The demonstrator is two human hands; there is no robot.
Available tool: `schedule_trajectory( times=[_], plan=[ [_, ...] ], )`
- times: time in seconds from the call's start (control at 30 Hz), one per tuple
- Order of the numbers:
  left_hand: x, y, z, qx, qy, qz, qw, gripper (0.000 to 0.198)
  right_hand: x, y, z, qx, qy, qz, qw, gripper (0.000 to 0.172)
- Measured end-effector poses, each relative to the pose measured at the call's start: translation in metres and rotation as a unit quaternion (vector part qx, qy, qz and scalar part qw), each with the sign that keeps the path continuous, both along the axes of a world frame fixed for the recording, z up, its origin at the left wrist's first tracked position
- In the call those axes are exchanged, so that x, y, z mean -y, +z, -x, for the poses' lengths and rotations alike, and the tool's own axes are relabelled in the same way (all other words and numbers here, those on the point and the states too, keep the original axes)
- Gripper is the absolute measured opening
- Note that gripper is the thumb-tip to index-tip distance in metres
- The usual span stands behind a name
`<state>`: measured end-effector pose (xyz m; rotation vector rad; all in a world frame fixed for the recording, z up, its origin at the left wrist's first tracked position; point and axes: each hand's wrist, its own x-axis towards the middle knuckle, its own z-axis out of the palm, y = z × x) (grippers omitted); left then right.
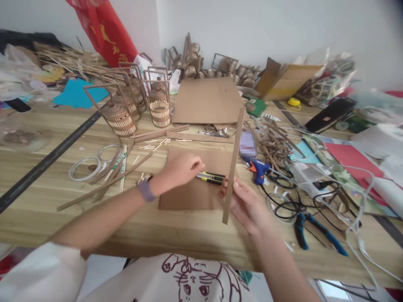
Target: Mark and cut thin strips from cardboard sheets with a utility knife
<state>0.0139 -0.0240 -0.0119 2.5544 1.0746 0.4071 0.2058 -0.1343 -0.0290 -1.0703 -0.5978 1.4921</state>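
Note:
A long narrow cardboard strip [234, 159] is pinched near its lower end between the thumb and fingers of my right hand [247, 205], standing nearly upright. My left hand [181, 170], with a purple band on the wrist, hovers over the cardboard sheet [189, 199]; its fingers are curled closed, and whether anything small is in them is hidden. On that sheet, between the two hands, lies a yellow and black utility knife [210, 177]. Just right of the strip is a blue glue gun [260, 170] with an orange trigger.
Small lidded stick baskets [119, 119] with tall handles stand back left, beside an open stick basket [160, 114]. A large cardboard sheet [208, 100] lies behind. Blue-handled pliers [321, 233], cables and a power strip [310, 180] crowd the right. Tape rings [84, 168] lie left.

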Motion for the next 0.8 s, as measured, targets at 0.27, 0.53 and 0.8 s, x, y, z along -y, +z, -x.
schedule_trajectory(
  times=[0.27, 0.53, 0.8],
  plan=[
    [0.089, -0.019, 0.003, 0.270, 0.071, 0.422, 0.862, 0.017, -0.022, -0.005, 0.031, 0.026, -0.007, -0.047, 0.999, 0.038],
    [0.079, -0.023, 0.003, 0.405, 0.064, 0.557, 0.722, 0.032, -0.014, -0.011, 0.033, 0.267, -0.076, -0.105, 0.955, 0.036],
    [0.079, -0.026, 0.004, 0.500, 0.136, 0.585, 0.624, 0.044, 0.028, -0.007, 0.036, 0.571, -0.047, -0.281, 0.770, 0.011]
  ],
)
